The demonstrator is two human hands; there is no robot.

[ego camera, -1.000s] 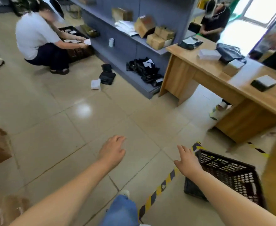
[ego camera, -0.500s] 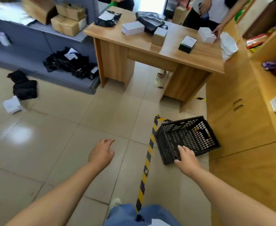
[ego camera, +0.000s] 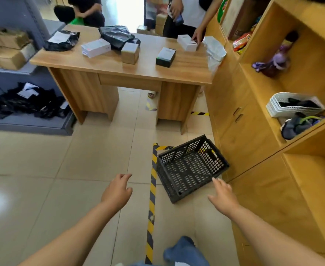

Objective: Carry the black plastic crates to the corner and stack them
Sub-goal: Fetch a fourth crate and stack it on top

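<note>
Nearest to the viewer is a knee in blue jeans [ego camera: 184, 250], low in the view. From it a yellow-black tape [ego camera: 151, 204] runs forward over the tiled floor [ego camera: 62, 169].

Both arms reach forward over the floor. The left hand [ego camera: 117, 191] is on the left of the tape, palm down, fingers [ego camera: 124, 177] loosely curled and holding nothing. The right hand [ego camera: 223, 198] is on the right side, its fingers [ego camera: 218, 183] spread wide and empty — the tips are near the closest rim of the crate, but I cannot tell if they touch it.

The crate [ego camera: 190, 167] is black, with a perforated bottom and walls. It sits on the floor between the tape and the wooden cabinet [ego camera: 253, 143], turned at an angle, one corner just beside the tape. Nothing is inside it.

Further on stands a wooden desk [ego camera: 123, 73]. On its surface lie a white box [ego camera: 96, 48], a small tan box [ego camera: 130, 53], a dark box [ego camera: 166, 57] and black bags [ego camera: 117, 36]. On the left a grey shelf [ego camera: 27, 123] carries a heap of black bags — above it are cardboard boxes [ego camera: 4, 48]. Behind the desk stand two people; one hand [ego camera: 197, 36] of theirs rests on a white box at the desk's far edge.
</note>
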